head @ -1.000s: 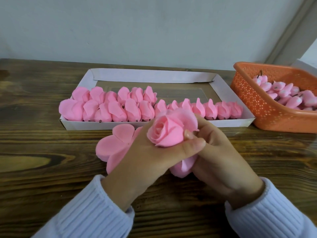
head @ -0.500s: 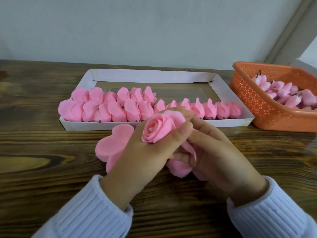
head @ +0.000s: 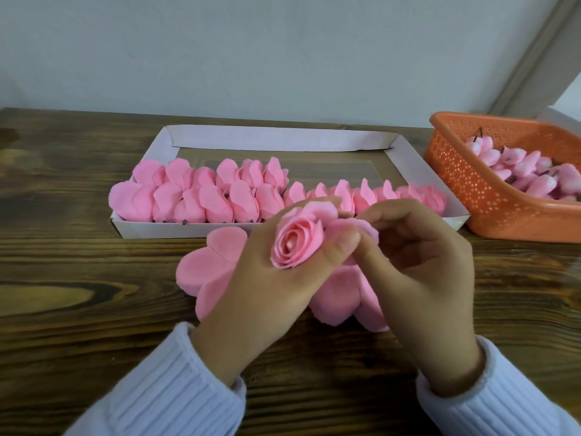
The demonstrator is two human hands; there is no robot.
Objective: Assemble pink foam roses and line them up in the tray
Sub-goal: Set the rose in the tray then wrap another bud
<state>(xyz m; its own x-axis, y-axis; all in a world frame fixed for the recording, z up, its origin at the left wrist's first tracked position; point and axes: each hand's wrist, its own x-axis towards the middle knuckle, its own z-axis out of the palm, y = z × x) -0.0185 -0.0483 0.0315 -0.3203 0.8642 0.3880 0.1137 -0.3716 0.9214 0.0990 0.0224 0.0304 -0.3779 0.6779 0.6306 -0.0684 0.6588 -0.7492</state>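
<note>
My left hand [head: 267, 287] grips a pink foam rose [head: 297, 243], its spiral centre facing up, thumb pressed on its right side. My right hand [head: 421, 265] pinches an outer petal [head: 352, 228] of the same rose beside that thumb. Loose outer petals hang below the rose [head: 339, 294] between my hands. A stack of flat pink petal sheets [head: 207, 265] lies on the table, partly under my left hand. Behind it a white cardboard tray [head: 408, 162] holds finished roses [head: 201, 196] in rows along its front side.
An orange perforated basket [head: 465, 184] at the right holds several pink rose buds [head: 522, 171] with dark stems. The wooden table [head: 78, 278] reaches a pale wall at the back. The tray's rear half [head: 330, 171] shows bare bottom.
My left hand tipped the rose so its centre faces up. My right hand came out from under the rose and now pinches a petal at its right side, leaving lower petals hanging loose.
</note>
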